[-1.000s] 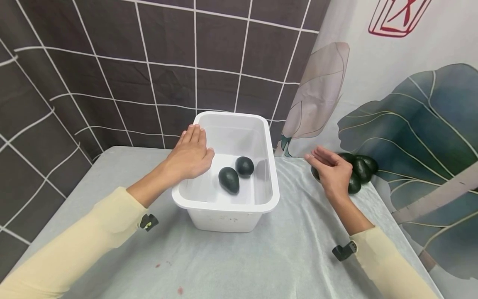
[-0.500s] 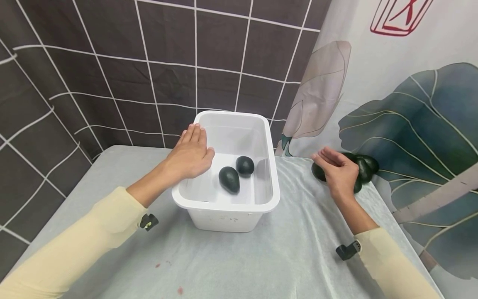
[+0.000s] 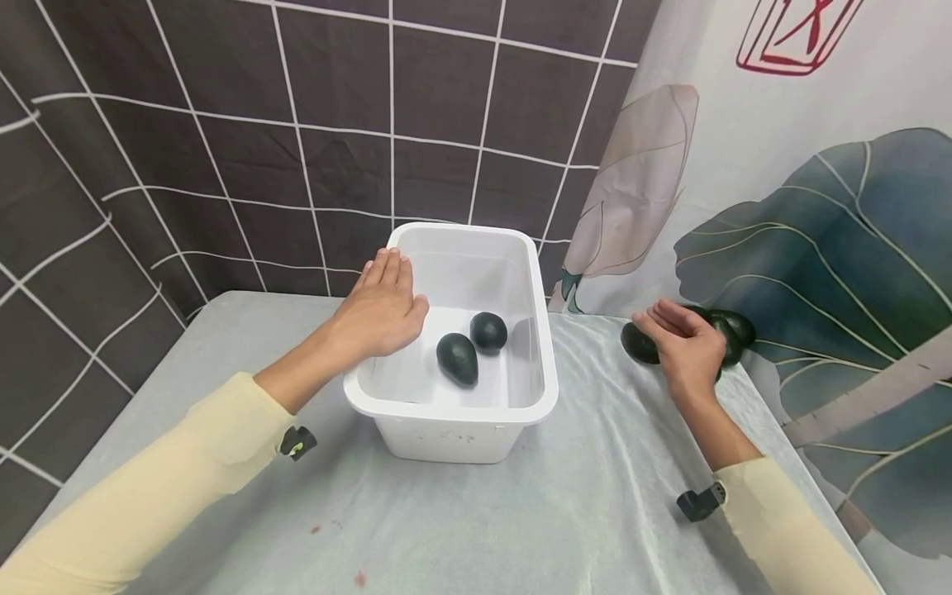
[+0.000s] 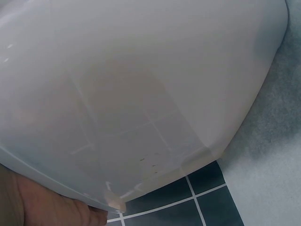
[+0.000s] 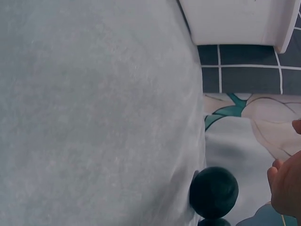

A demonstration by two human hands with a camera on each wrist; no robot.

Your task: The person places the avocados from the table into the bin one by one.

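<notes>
My left hand (image 3: 379, 314) rests with straight fingers along the left rim of a white plastic tub (image 3: 449, 411). Inside the tub lie two dark green avocados, one nearer (image 3: 457, 360) and one just behind it (image 3: 488, 332). On the right, my right hand (image 3: 687, 343) hangs over a small group of avocados, fingers loosely bent and holding nothing. One avocado (image 3: 640, 344) shows left of that hand and another (image 3: 738, 330) to its right; the hand hides part of the group. In the right wrist view, an avocado (image 5: 214, 193) sits apart from the fingers.
A pale grey cloth (image 3: 461, 529) covers the table. Dark grid-patterned fabric (image 3: 335, 165) hangs behind the tub, and a white curtain with large leaves (image 3: 833, 223) hangs beside the avocados at the right edge.
My right hand has shifted rightward over the avocado group, showing more of the leftmost one. The left hand, the tub and the two avocados inside stay put.
</notes>
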